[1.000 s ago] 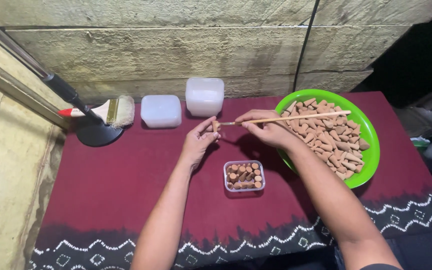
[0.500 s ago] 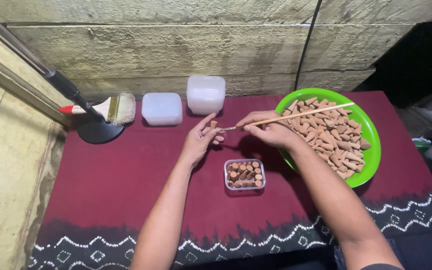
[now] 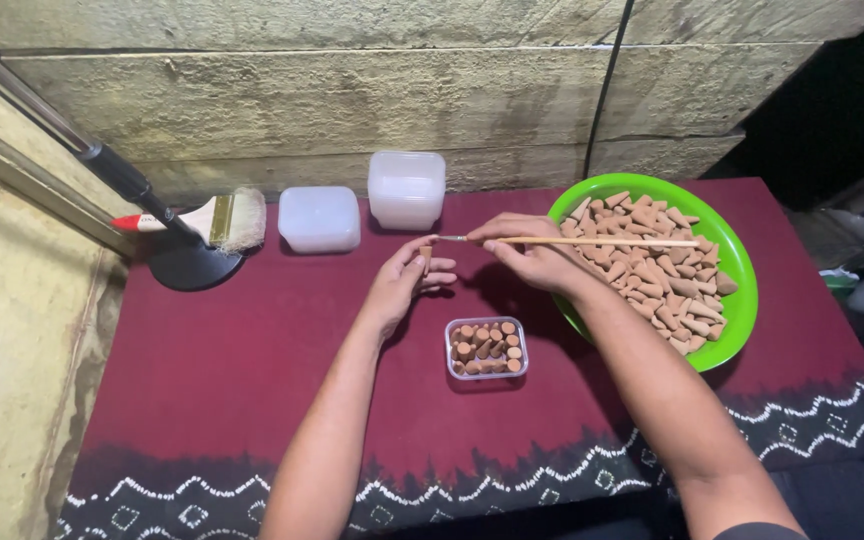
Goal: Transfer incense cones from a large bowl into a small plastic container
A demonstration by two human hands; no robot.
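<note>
Head view | I saw left hand (image 3: 399, 285) pinching a cone (image 3: 426, 262) above small tub (image 3: 487, 348) | right hand (image 3: 537, 258) gripped thin brush (image 3: 572, 241) | tub looked nearly full; green tray (image 3: 742, 300), right of tub, still heaped.

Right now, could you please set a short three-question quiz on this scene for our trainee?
1. True or false: the right hand holds a thin brush.
2. Where do the loose brown cones lie? A) green plate B) stacked white tubs C) bare cloth
3. Fill in: the left hand pinches a small brown ___.

Key: 1 true; 2 A; 3 cone.
</note>
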